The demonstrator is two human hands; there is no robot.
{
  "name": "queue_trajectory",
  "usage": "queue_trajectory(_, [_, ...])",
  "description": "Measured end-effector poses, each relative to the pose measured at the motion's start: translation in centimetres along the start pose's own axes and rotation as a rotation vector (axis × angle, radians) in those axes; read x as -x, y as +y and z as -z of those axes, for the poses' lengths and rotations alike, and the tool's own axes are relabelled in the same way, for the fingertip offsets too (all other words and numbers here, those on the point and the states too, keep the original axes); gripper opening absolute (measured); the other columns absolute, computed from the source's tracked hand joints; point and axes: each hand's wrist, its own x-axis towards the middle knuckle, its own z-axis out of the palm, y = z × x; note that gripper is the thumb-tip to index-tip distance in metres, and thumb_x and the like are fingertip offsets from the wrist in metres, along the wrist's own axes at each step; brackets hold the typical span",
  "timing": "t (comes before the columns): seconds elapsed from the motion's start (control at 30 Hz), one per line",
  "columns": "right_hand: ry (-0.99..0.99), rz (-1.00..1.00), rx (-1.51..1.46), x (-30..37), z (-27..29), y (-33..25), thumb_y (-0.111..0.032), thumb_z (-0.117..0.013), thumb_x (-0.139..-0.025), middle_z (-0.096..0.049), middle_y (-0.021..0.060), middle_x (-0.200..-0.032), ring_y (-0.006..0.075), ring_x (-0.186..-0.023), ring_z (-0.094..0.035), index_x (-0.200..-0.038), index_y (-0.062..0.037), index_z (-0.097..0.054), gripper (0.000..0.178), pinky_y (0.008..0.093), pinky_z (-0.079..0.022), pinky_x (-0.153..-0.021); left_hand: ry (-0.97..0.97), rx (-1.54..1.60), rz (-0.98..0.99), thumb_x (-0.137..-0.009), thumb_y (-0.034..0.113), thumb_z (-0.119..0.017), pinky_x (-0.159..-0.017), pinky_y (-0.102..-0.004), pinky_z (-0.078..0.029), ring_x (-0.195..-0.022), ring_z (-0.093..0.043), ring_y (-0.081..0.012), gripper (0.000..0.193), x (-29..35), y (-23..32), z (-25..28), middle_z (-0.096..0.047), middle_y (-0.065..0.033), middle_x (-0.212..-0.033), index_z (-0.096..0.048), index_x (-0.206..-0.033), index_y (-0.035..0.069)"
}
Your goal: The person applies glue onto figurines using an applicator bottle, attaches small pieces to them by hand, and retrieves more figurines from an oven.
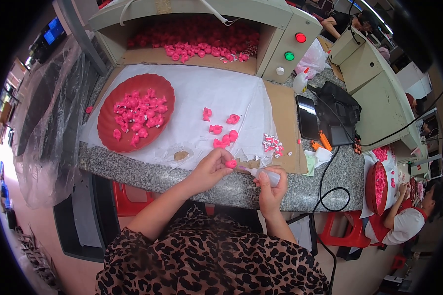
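Observation:
Between the fingertips of my left hand point(211, 169) is a small pink figurine point(231, 163), held above the bench's front edge. My right hand point(270, 189) grips a clear squeeze bottle point(269, 176), its thin nozzle pointing left at the figurine. Whether the tip touches it, I cannot tell. Several loose pink figurines point(232, 119) lie on the white paper point(187, 88) just beyond my hands. To the left, a red scalloped plate point(108, 105) holds a heap of the same pieces. A small pile of pink-and-white bits point(273, 145) lies beyond the bottle.
A beige box-like machine point(275, 46) full of pink pieces stands behind the paper. A phone point(307, 117), a black bag point(339, 101) and a white bottle point(300, 81) are at the right. A black cable point(324, 189) hangs over the bench edge. Another person point(403, 221) sits at far right.

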Motion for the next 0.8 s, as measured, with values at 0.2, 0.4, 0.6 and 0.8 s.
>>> queue_trajectory(0.2, [0.104,-0.135,-0.326,-0.7,0.7,-0.3,-0.004,-0.055,-0.079,-0.052,0.0093,-0.083,0.0141,-0.062,-0.054,-0.090,-0.0008,-0.044,0.016,0.0229,-0.044,-0.053,0.048,-0.027,-0.016,-0.077,-0.007,-0.051,-0.081,-0.0239,-0.041,-0.091,-0.046,-0.0090,0.020,-0.2,-0.4,-0.3,-0.043,-0.0036,-0.094,-0.038,-0.089,0.004])
queue_trajectory(0.4, [0.041,-0.595,-0.667,-1.0,2.7,-1.8,0.002,-0.059,-0.073,-0.056,0.0102,-0.084,0.0190,-0.071,-0.058,-0.089,-0.0024,-0.045,0.021,0.0250,-0.046,-0.054,0.070,0.016,0.070,-0.076,-0.001,-0.057,-0.069,-0.0204,-0.042,-0.081,-0.048,-0.0069,0.022,0.2,0.5,0.2,-0.046,-0.0008,-0.085,-0.038,-0.084,0.006])
queue_trajectory(0.6, [0.049,-0.381,-0.294,-2.5,7.4,-1.2,0.005,-0.061,-0.068,-0.057,0.0081,-0.084,0.0139,-0.073,-0.056,-0.103,-0.0030,-0.046,0.039,0.0228,-0.043,-0.064,0.063,0.134,0.116,-0.076,0.001,-0.058,-0.054,-0.0198,-0.042,-0.067,-0.051,-0.0089,0.019,-0.2,1.6,-0.8,-0.049,-0.0027,-0.079,-0.042,-0.085,0.006])
queue_trajectory(0.8, [0.110,-0.246,0.509,-6.6,10.5,-0.5,-0.007,-0.056,-0.074,-0.059,0.0071,-0.076,0.0119,-0.071,-0.056,-0.090,-0.0019,-0.057,0.017,0.0240,-0.042,-0.059,0.038,0.232,0.176,-0.078,0.001,-0.056,-0.051,-0.0191,-0.041,-0.065,-0.051,-0.0094,0.016,-0.8,1.0,-1.9,-0.049,-0.0040,-0.079,-0.041,-0.084,0.006])
